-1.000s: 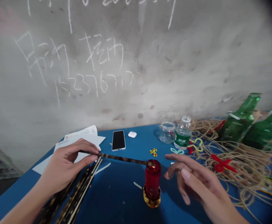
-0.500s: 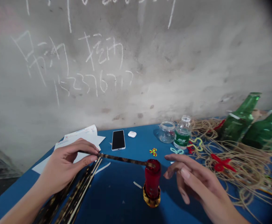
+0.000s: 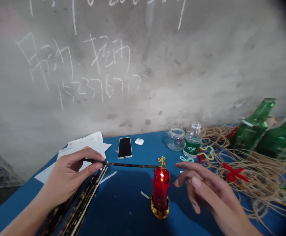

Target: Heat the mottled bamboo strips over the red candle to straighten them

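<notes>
My left hand [image 3: 76,167] pinches a dark, mottled thin strip [image 3: 130,165] between thumb and fingers. The strip stretches to the right, its far end over the top of a red candle [image 3: 161,191]. A small flame [image 3: 162,177] shows at the candle's top, and a gold base [image 3: 159,209] supports it. To the right of the candle, my right hand [image 3: 204,190] hovers with fingers apart and curved, touching nothing. Below my left hand lies a bundle of similar mottled and pale strips [image 3: 84,203].
White papers [image 3: 86,144], a phone [image 3: 124,147] and a white case [image 3: 139,141] lie along the wall. A glass jar [image 3: 176,139] and a plastic bottle [image 3: 192,141] stand behind my right hand. Tangled cord [image 3: 258,177] and green bottles [image 3: 249,131] occupy the right side.
The far end of the strip has risen slightly off the candle's top, where it lay before. The candle flame now shows brightly. Both hands have barely moved.
</notes>
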`<state>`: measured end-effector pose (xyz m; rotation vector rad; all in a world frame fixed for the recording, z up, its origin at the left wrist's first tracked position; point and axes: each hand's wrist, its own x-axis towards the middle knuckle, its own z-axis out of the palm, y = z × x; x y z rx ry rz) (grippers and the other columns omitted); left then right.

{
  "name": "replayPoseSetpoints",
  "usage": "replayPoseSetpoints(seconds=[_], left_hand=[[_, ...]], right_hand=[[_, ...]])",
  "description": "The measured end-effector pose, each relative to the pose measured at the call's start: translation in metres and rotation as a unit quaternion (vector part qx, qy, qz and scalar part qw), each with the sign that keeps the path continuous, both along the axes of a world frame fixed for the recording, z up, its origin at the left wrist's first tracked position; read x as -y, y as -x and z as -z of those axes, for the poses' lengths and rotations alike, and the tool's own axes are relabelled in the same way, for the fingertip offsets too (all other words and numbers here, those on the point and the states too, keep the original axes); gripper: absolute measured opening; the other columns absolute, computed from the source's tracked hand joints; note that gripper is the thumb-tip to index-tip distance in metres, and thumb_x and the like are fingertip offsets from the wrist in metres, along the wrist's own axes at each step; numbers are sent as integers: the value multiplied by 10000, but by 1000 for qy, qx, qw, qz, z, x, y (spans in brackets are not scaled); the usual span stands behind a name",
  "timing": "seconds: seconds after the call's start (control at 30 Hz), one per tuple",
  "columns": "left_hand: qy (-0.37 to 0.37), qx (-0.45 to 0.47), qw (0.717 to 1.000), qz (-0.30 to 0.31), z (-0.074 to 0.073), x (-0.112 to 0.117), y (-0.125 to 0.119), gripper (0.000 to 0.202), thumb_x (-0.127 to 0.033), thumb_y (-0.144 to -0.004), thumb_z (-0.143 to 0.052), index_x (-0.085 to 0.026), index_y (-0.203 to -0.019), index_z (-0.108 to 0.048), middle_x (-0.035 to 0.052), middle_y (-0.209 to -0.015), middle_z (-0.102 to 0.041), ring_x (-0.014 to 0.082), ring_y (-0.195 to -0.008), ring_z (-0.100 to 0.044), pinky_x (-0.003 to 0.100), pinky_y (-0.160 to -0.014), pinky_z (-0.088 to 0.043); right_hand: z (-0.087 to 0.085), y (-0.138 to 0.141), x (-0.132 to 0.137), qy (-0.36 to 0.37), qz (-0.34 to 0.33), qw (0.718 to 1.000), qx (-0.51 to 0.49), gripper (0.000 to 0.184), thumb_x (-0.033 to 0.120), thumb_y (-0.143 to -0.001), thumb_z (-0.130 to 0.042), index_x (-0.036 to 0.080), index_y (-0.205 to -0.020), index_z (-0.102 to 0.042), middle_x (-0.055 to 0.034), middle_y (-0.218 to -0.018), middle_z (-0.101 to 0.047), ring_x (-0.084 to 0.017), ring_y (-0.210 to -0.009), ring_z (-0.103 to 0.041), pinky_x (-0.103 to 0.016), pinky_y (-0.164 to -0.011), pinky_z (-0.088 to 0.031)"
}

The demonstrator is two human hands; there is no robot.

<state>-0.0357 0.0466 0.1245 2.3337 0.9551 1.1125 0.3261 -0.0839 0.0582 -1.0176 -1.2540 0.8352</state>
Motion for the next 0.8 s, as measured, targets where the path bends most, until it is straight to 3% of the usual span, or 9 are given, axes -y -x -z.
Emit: replayPoseSetpoints(seconds=[0.27,0.4,0.53,0.67,0.8], left_hand=[[-15,-8,1000,-12,-6,12,-11,82,-310,-960,-723,-341,-956,-799,-20,-884,-779,184,-819,-726,293,-725,-569],[-18,-18,999,-22,-8,14,-13,81,-330,-958,-724,-333,-950,-805,-12,-875,-780,192,-804,-726,292,-705,-570],[-17,-15,999,-38,-7,15,-14,90,-352,-955,-725,-325,-940,-810,-4,-874,-795,201,-797,-737,297,-687,-583],[8,-5,999,-42,-3,17,-17,83,-382,-947,-742,-346,-945,-816,-15,-877,-810,193,-791,-752,293,-697,-611],[17,19,997,-66,4,23,-23,99,-415,-945,-745,-346,-933,-815,-13,-867,-818,193,-756,-752,286,-649,-617]], right_hand=[[-15,-13,4,37,98,993,-55,393,561,-991,-676,289,-1268,-737,-65,-943,-773,-130,-486,-552,-290,-456,-487],[5,-30,3,-14,110,994,-25,337,495,-1024,-649,280,-1267,-742,-77,-934,-776,-148,-503,-583,-304,-478,-532],[26,-39,-2,-8,119,993,4,274,492,-1038,-631,274,-1129,-769,-33,-779,-734,-135,-484,-552,-270,-457,-493],[31,-34,-4,26,115,993,16,276,537,-997,-682,269,-1005,-748,7,-609,-630,-153,-481,-519,-292,-485,-480],[31,-23,-1,68,146,987,10,350,608,-934,-730,263,-995,-730,-12,-665,-674,-152,-509,-498,-287,-474,-421]])
